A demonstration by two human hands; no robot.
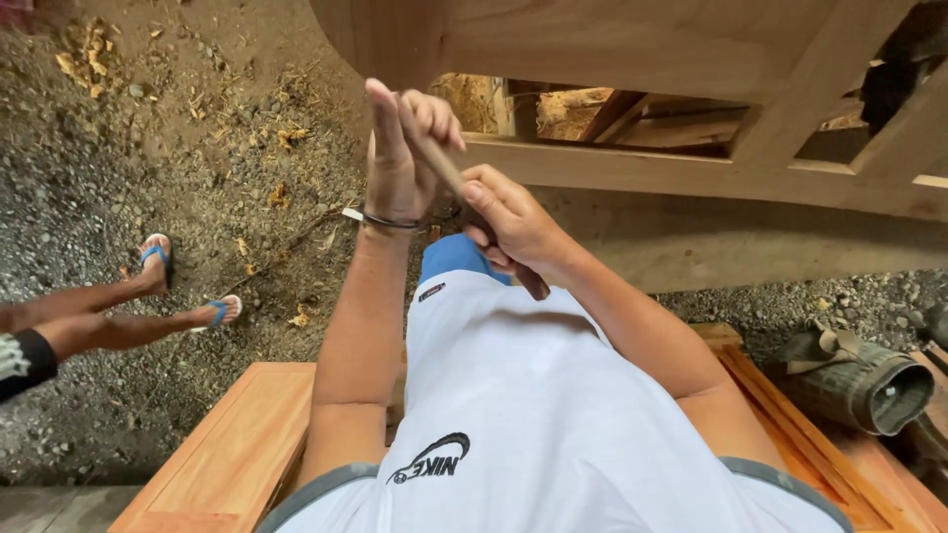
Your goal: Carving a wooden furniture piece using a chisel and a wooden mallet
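Both hands (400, 158) (509, 222) grip tool handle (444, 173) beside frame edge (632, 168)

A slim wooden handle (464, 192), brown and round like a tool's shaft, runs on a slant from upper left to lower right. Its upper part lies against the raised left hand (400, 158); the right hand (509, 225) is wrapped around its middle. The dark lower end shows below that fist, over the blue cloth; its tip cannot be made out

One head-worn camera looks steeply down, close over the person's own arms and lap.
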